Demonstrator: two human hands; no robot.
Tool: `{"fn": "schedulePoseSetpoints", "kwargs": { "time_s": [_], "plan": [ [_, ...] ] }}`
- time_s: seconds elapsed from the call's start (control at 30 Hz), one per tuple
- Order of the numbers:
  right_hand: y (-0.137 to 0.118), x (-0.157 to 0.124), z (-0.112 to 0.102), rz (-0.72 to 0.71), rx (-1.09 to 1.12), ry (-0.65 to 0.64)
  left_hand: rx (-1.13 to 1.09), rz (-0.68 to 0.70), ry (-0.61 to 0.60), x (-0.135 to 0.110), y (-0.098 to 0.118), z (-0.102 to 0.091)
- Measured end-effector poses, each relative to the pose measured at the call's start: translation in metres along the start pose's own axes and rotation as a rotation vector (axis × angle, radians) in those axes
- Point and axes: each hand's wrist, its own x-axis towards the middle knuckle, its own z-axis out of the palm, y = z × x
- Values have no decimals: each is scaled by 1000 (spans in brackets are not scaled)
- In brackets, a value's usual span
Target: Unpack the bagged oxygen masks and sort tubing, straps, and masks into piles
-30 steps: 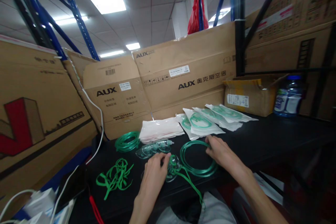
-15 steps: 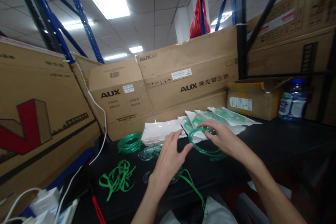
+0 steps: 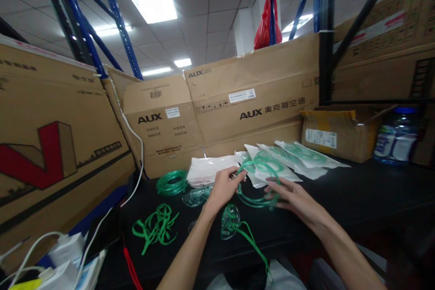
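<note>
My left hand (image 3: 222, 188) pinches the upper left side of a coil of clear green tubing (image 3: 253, 202), which is held above the black tabletop. On the coil's right side is my right hand (image 3: 294, 197), its fingers spread and slightly blurred against the loops. Below the coil lies a clear plastic mask (image 3: 230, 222) with a green strap (image 3: 253, 241) trailing toward my lap. Behind my left hand sit more clear mask pieces (image 3: 196, 196). Another green tubing coil (image 3: 171, 183) rests at the left, with a tangle of green elastic straps (image 3: 155, 229) in front of it.
White pouches (image 3: 212, 168) are stacked at the back, beside several filled pouches (image 3: 301, 154) holding green tubing. An open cardboard box (image 3: 335, 138) and a blue-capped bottle (image 3: 397, 138) stand at the right. Cardboard walls surround the table (image 3: 340, 199). A white cable (image 3: 140, 163) hangs left.
My left hand has moved up and right and closed on the coil. My right hand has shifted down to the coil's lower right, its fingers now spread. The mask below is uncovered.
</note>
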Motion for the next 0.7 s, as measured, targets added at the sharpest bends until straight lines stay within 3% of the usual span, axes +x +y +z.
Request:
{"fn": "schedulePoseSetpoints", "kwargs": {
  "time_s": [0.17,0.37,0.53,0.7],
  "plan": [
    [-6,0,21,134,272,-129,-187,-107,74,7,-13,-5],
    [-30,24,51,163,420,-155,-386,-197,87,1,-16,-23],
    [-38,53,81,225,452,-195,-385,-266,120,-17,-30,-56],
    [-32,78,132,383,434,-333,-325,-335,301,-41,-54,-107]
  ]
}}
